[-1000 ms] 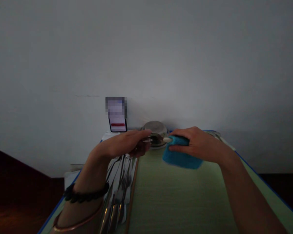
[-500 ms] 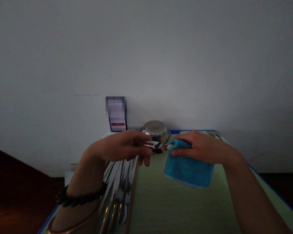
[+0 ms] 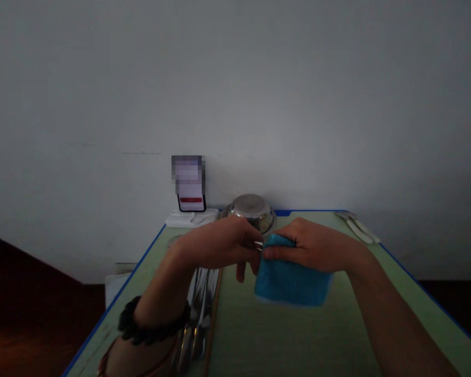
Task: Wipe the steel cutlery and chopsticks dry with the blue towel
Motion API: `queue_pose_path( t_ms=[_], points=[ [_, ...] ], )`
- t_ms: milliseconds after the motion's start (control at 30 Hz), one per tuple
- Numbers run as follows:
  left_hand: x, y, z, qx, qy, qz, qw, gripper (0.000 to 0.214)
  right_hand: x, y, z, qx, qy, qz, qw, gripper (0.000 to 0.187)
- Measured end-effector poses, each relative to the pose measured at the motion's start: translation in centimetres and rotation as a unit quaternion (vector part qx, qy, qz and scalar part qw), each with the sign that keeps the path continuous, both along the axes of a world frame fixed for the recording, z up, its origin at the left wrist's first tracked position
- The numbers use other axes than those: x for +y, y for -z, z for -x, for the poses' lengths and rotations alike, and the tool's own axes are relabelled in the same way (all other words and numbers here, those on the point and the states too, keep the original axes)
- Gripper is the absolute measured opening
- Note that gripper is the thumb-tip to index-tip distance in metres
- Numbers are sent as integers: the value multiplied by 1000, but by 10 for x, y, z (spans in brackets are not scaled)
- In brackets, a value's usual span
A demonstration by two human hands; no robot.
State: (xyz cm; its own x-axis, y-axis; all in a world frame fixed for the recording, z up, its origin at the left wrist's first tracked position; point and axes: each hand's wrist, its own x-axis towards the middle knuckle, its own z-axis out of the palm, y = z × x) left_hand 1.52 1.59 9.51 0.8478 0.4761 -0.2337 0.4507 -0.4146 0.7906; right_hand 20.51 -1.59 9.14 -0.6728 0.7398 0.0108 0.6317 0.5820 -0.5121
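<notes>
My left hand (image 3: 220, 243) is closed on a small metal utensil (image 3: 258, 244), of which only a glint shows at my fingertips. My right hand (image 3: 312, 243) grips a folded blue cloth (image 3: 290, 280), wrapped over the utensil's other end. The two hands meet above a green table mat (image 3: 282, 330). Several pieces of steel cutlery (image 3: 198, 309) lie in a row under my left forearm.
A steel bowl (image 3: 251, 209) stands at the table's far edge, just behind my hands. A phone (image 3: 190, 186) leans against the wall on a white base. Two white-handled utensils (image 3: 357, 225) lie at the far right corner. The table has a blue rim (image 3: 113, 303).
My hands have come closer together. The cloth now covers most of the utensil, whose metal part showed between the hands before. The view has tipped slightly downward.
</notes>
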Motion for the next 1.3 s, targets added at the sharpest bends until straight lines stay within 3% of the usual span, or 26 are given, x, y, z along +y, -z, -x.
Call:
queue_pose_path(
  t_ms=[133,333,567,767,1067,1300],
  points=[
    [0,3,-7,12,17,-36,999,14,-1,2,1,-23,25,-19,999,42],
    [3,0,4,-30,44,-47,997,16,1,2,4,28,32,0,999,39],
    [10,-1,24,-47,9,17,999,17,1,2,1,18,12,6,1000,34],
    [16,-1,40,-41,6,18,999,17,1,3,-2,18,12,24,999,32],
    [20,1,59,-65,-25,15,997,20,-1,-3,-12,9,86,77,993,30],
    [13,-2,47,-55,-61,-8,997,27,-1,2,-21,5,137,52,989,31]
  ],
)
